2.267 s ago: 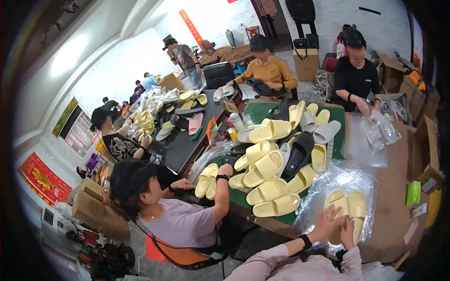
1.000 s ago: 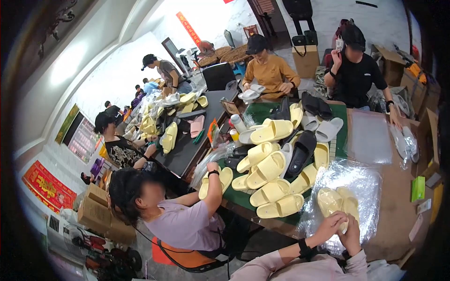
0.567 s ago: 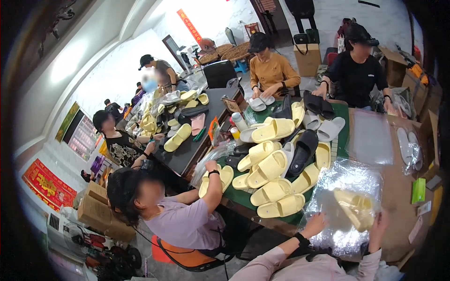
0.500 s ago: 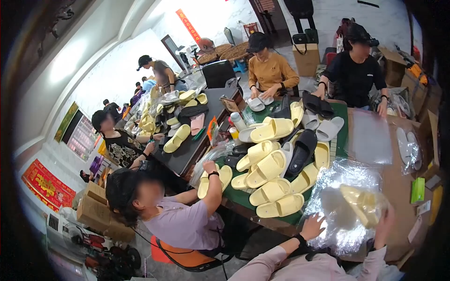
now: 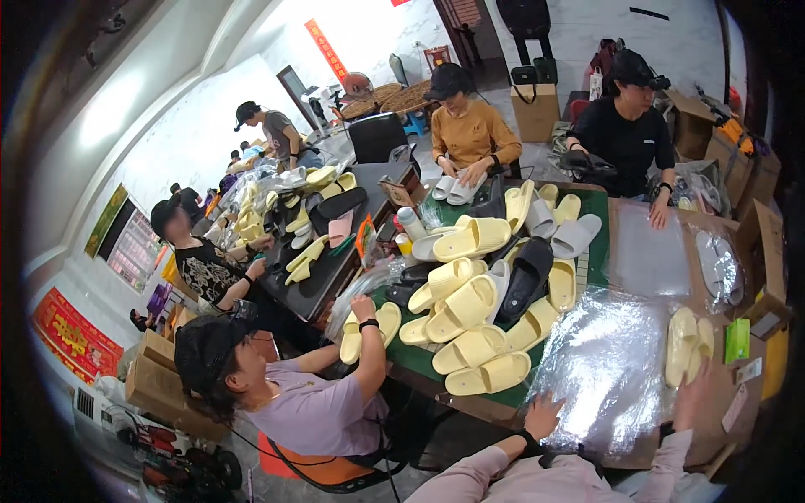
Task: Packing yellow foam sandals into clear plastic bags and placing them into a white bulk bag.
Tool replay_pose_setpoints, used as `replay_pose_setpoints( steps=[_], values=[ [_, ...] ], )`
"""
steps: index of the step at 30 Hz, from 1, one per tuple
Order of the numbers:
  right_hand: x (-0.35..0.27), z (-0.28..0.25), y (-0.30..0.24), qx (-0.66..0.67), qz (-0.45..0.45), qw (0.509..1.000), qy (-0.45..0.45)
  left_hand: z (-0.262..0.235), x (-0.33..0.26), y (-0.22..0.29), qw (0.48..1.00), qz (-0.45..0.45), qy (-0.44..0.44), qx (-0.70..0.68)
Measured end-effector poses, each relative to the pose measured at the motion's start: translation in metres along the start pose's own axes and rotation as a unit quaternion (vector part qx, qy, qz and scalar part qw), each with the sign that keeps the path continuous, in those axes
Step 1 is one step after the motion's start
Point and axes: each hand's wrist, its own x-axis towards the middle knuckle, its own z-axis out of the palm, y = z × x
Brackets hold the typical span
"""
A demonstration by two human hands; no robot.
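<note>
My left hand (image 5: 544, 416) rests with fingers apart on the near left edge of a stack of shiny clear plastic bags (image 5: 599, 369). At the right of the bags, my right hand (image 5: 693, 392) grips the near end of a pair of pale yellow slippers (image 5: 683, 345), which look wrapped in clear plastic and lie on brown cardboard. Some of the right fingers are hidden by the slippers. Left of the bags, a heap of loose yellow slippers (image 5: 472, 346) lies on a green mat, with a black slipper (image 5: 530, 272) and several grey ones among them.
A green box (image 5: 738, 339) sits right of the wrapped slippers. Farther back are a frosted plastic sheet (image 5: 650, 251) and wrapped white slippers (image 5: 719, 264). Co-workers handle slippers at the left and far sides. An open carton (image 5: 763, 277) bounds the right.
My right hand has moved the yellow slippers rightward off the plastic bags onto the cardboard. My left hand stays on the bags. A co-worker opposite has lifted the black slippers.
</note>
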Motion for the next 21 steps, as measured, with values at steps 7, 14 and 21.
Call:
replay_pose_setpoints(
  steps=[7, 14, 21],
  values=[
    [-0.102, 0.128, 0.011, 0.199, 0.007, 0.965, -0.172, 0.0, 0.0, -0.005, 0.998, 0.03, 0.048, -0.042],
    [-0.116, 0.111, -0.054, 0.014, 0.116, 0.879, -0.463, -0.006, -0.002, -0.03, 0.996, 0.057, 0.024, -0.07],
    [-0.127, 0.103, -0.051, -0.017, 0.102, 0.882, -0.46, -0.018, 0.0, -0.03, 0.979, -0.117, 0.104, -0.131]
  ],
)
